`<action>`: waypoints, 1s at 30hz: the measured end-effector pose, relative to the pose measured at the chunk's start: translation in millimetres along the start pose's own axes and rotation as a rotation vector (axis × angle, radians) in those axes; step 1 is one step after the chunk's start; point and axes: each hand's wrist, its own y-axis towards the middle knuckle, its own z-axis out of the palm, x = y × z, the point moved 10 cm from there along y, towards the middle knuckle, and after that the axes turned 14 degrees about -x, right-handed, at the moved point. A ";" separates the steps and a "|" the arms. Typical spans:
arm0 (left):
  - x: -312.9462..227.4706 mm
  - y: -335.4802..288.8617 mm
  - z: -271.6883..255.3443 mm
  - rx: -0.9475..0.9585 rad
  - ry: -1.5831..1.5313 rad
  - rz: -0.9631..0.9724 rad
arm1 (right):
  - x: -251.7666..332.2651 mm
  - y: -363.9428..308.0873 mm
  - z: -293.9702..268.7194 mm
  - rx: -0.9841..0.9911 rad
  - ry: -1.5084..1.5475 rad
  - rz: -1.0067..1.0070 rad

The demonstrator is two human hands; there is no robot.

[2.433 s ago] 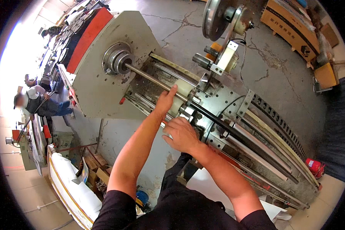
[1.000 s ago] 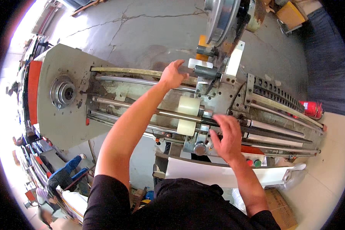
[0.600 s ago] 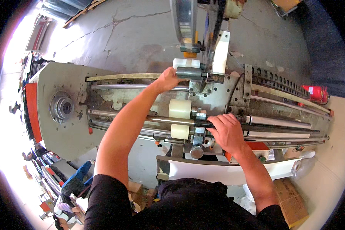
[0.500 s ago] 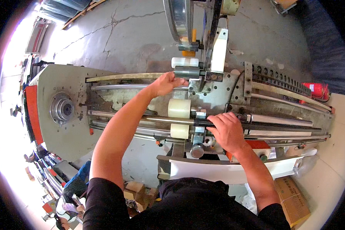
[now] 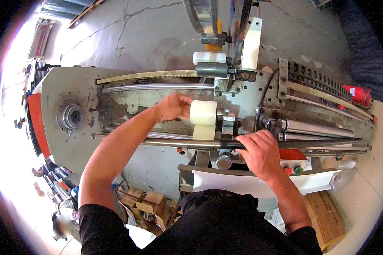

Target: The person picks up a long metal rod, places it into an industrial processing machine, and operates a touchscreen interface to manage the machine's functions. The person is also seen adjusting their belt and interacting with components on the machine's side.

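Note:
My right hand point(image 5: 259, 151) is wrapped round the dark part of a long metal rod point(image 5: 183, 143), which crosses the machine from left to right on the near side. Just left of a cream roller point(image 5: 203, 112), my left hand point(image 5: 174, 107) has its fingers curled together at the roller's edge; whatever they may pinch is too small to make out. Directly below sits a second cream roller point(image 5: 204, 132), partly covered by the rod. Beyond them are a dark grey roller point(image 5: 212, 69) and a white roller point(image 5: 209, 58), with a faint clear strip hanging near the dark one.
A grey machine end housing point(image 5: 70, 148) stands at the left. Toothed rails point(image 5: 149, 76) and a drag chain point(image 5: 312, 78) run along the far side. Nearer are a control box point(image 5: 292, 156) with buttons and a white curved trough point(image 5: 225, 182). Cardboard boxes point(image 5: 325, 219) lie on the floor.
My left hand has come from the dark grey roller toward me and left, to the upper cream roller. The rod, with my right hand on it, has moved nearer, uncovering more of the cream rollers.

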 end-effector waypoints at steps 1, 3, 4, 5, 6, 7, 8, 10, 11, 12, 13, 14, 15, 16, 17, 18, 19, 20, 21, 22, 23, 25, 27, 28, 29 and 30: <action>9.6 -5.3 0.9 0.011 -0.025 -0.064 | 0.8 -1.3 -0.2 0.004 0.003 0.000; 27.2 -19.6 4.2 0.020 -0.026 -0.177 | 3.0 -4.5 -0.2 0.017 0.008 -0.001; 29.7 -27.9 10.5 0.056 -0.064 -0.196 | 4.3 -6.2 0.1 0.027 0.007 -0.003; 33.0 -35.6 17.7 0.077 -0.076 -0.219 | 4.3 -8.7 1.2 0.042 0.006 -0.001; 34.7 -43.6 26.3 0.106 -0.085 -0.237 | 5.6 -10.5 0.9 0.040 0.008 -0.007; 38.2 -48.4 32.0 0.087 -0.044 -0.270 | 6.3 -12.7 0.9 0.045 0.010 -0.009; 34.3 -53.4 38.3 0.099 -0.062 -0.251 | 6.7 -14.5 1.6 0.050 0.012 -0.010; 22.5 -63.7 51.9 0.148 -0.105 -0.197 | 7.5 -17.6 2.2 0.055 0.028 -0.007; 21.6 -66.4 47.4 0.085 -0.094 -0.213 | 8.7 -18.4 3.4 0.060 0.041 -0.008; 20.9 -68.7 42.6 0.017 -0.063 -0.228 | 8.2 -19.5 3.3 0.058 0.033 -0.005; 19.2 -70.5 36.8 -0.051 -0.038 -0.236 | 8.8 -19.8 4.0 0.057 0.032 -0.004; 14.8 -73.2 38.1 -0.048 -0.038 -0.233 | 9.1 -20.9 4.7 0.065 0.033 -0.003; 9.5 -75.0 38.3 -0.043 -0.043 -0.225 | 10.0 -20.6 3.9 0.052 0.034 -0.006; 3.7 -77.8 39.4 -0.033 -0.043 -0.211 | 10.9 -21.1 3.6 0.050 0.036 -0.007; -2.1 -81.7 35.7 -0.056 -0.044 -0.198 | 9.3 -21.6 4.8 0.062 0.033 0.010; -8.6 -87.7 31.4 -0.069 -0.036 -0.180 | 11.1 -21.3 4.0 0.054 0.033 -0.001; -13.8 -92.9 27.7 -0.086 0.000 -0.181 | 10.4 -21.3 4.2 0.057 0.028 0.005; -24.1 -96.6 27.1 -0.082 -0.020 -0.147 | 11.2 -20.8 3.9 0.053 0.031 0.003; -33.4 -99.6 25.1 -0.086 -0.014 -0.129 | 10.0 -20.9 4.3 0.059 0.034 0.016; -40.4 -104.1 19.1 -0.112 0.026 -0.127 | 9.9 -20.2 3.9 0.053 0.045 0.022; -52.1 -106.5 17.9 -0.164 0.026 -0.073 | 9.0 -19.9 3.8 0.052 0.056 0.036; -61.5 -113.6 14.2 -0.252 -0.030 -0.097 | 10.1 -18.4 3.6 0.047 0.057 0.023; -72.0 -120.9 18.4 -0.281 -0.106 -0.052 | 8.9 -16.9 4.0 0.045 0.054 0.025; -70.3 -125.6 22.1 -0.297 -0.176 -0.073 | 7.9 -16.1 4.5 0.045 0.052 0.028; -70.5 -130.7 27.6 -0.301 -0.256 -0.061 | 6.6 -15.6 5.0 0.047 0.049 0.033; -69.2 -136.0 33.2 -0.307 -0.337 -0.049 | 5.7 -15.2 5.9 0.051 0.042 0.032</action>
